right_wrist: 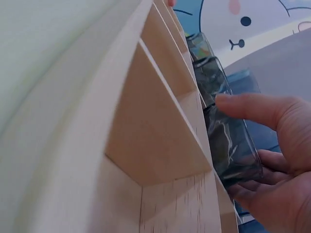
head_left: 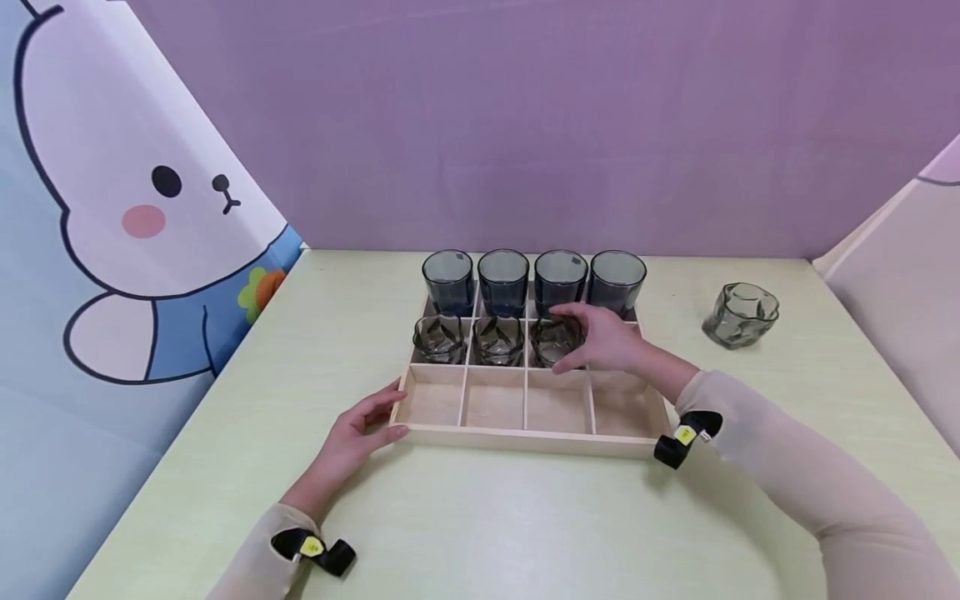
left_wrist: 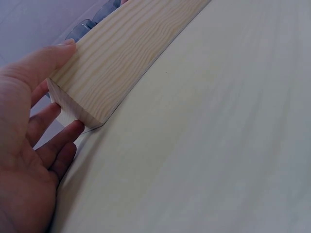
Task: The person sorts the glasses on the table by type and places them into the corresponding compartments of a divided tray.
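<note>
A wooden divided tray [head_left: 525, 440] sits on the table, its compartments in three rows. My left hand [head_left: 352, 433] holds its front left corner, thumb at the front and fingers along the side wall [left_wrist: 73, 109]. My right hand [head_left: 611, 340] grips a short smoky faceted glass [head_left: 553, 343] in the middle row, third compartment from the left; in the right wrist view, thumb and fingers lie around this glass [right_wrist: 228, 145]. Two matching short glasses [head_left: 440, 340] stand upright to its left. Several taller blue-grey glasses [head_left: 502, 283] fill the back row.
Another short faceted glass [head_left: 742, 315] stands alone on the table to the right of the tray. The front-row compartments [head_left: 495, 398] hold nothing. A purple backdrop [head_left: 525, 125] rises behind the table, and a cartoon-printed cloth [head_left: 112, 275] hangs at the left.
</note>
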`<state>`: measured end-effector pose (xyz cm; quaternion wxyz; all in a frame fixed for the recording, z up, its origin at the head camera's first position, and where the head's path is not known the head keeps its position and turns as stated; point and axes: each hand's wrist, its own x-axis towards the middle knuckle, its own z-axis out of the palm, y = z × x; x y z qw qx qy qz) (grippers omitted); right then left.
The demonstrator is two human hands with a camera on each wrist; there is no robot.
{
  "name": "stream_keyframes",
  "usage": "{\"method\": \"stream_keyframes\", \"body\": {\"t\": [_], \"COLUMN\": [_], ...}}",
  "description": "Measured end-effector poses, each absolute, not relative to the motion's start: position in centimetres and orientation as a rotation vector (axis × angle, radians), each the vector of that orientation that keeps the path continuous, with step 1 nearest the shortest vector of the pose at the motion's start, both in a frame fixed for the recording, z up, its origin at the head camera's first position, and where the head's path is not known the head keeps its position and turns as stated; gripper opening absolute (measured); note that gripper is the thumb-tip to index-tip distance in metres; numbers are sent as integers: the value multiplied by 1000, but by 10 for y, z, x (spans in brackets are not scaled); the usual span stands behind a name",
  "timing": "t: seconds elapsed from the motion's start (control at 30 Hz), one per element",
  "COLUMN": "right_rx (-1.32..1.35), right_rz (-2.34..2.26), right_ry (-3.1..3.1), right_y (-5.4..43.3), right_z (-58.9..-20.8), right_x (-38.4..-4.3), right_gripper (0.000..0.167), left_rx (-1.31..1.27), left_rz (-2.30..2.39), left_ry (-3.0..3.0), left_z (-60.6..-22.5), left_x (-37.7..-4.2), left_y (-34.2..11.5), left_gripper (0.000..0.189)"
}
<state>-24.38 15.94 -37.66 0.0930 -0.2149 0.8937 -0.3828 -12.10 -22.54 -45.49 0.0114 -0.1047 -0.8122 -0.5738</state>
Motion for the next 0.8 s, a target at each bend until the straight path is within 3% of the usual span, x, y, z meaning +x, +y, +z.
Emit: {"method": "stream_keyframes", "body": {"t": [0.8], "right_rx": [-687], "right_rz": [-1271], "right_ry": [2447], "right_y": [168], "right_z": [-376], "right_x": [-249], "right_gripper": [91], "left_rx": [-301], "left_rz": [-1778], "left_ry": [-2546], "left_z": [-452], "left_x": [-118], "left_y": [-224], "left_gripper": [49]}}
